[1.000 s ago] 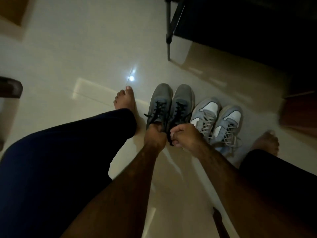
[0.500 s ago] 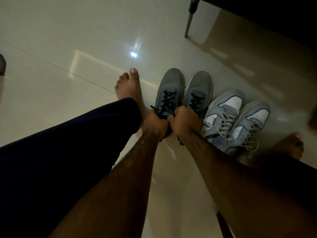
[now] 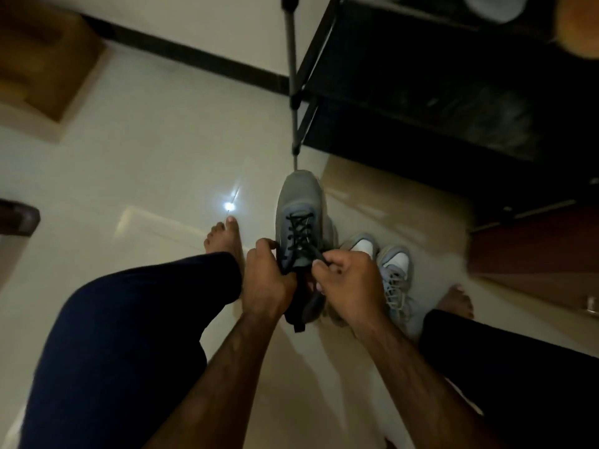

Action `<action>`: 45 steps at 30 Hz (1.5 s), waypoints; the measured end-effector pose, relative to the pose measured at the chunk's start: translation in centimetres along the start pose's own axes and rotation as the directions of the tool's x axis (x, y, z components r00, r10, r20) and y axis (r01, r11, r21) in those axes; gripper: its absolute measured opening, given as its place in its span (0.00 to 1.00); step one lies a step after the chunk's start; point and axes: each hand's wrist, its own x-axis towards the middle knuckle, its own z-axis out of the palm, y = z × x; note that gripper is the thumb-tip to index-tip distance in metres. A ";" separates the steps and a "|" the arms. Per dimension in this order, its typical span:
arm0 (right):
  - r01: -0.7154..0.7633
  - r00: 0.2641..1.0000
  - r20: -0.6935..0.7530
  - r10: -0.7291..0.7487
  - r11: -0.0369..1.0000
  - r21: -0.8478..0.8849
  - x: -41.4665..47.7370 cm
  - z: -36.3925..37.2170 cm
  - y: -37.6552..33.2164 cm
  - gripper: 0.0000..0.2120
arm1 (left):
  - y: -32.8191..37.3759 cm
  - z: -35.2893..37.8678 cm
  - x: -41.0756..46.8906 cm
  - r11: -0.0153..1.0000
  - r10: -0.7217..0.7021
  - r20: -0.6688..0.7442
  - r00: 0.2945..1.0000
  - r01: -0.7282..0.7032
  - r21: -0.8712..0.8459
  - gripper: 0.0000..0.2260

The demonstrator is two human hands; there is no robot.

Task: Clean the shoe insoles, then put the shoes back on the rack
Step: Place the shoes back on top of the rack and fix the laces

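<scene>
Grey shoe (image 3: 299, 215) held in both hands (image 3: 265, 280) (image 3: 348, 286) — we lift it; next, pull out its insole.

Dark navy trousers (image 3: 129, 335), bare feet (image 3: 223, 236)

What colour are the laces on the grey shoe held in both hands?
Black, set against the grey shoe. The laces show best in the head view, the only one given.

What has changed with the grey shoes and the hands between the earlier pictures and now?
One grey shoe has been lifted off the floor; the left hand grips its collar and the right hand pinches its black lace. Its partner is mostly hidden behind it. The pale sneakers remain on the floor.
</scene>
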 end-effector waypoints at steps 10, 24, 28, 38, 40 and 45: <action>0.397 0.844 -0.402 -0.356 0.918 0.021 -8.7 -14.8 -8.4 0.14 | 14.9 -8.3 -10.1 0.855 0.428 -0.236 0.872 -0.476 -0.207 0.20; 0.638 0.489 -0.634 -0.598 0.742 -0.207 -8.0 -27.6 -22.6 0.10 | 31.9 -20.3 -10.9 0.533 0.655 -0.442 0.613 -0.789 -0.304 0.15; 0.584 0.479 -0.643 -0.597 0.764 -0.274 -5.8 -30.2 -25.6 0.06 | 35.8 -21.9 -8.3 0.497 0.599 -0.528 0.602 -0.797 -0.343 0.15; 0.368 0.600 -0.625 -0.499 0.866 -0.338 0.6 -31.0 -30.1 0.11 | 39.6 -19.8 -3.4 0.582 0.618 -0.578 0.533 -0.805 -0.120 0.08; 0.320 0.629 -0.612 -0.480 0.877 -0.358 1.1 -30.7 -31.0 0.13 | 39.5 -20.2 -3.1 0.578 0.656 -0.548 0.519 -0.812 -0.078 0.10; 0.242 0.632 -0.611 -0.477 0.870 -0.429 1.5 -30.4 -32.1 0.14 | 40.6 -22.1 -3.2 0.512 0.777 -0.474 0.413 -0.854 0.095 0.20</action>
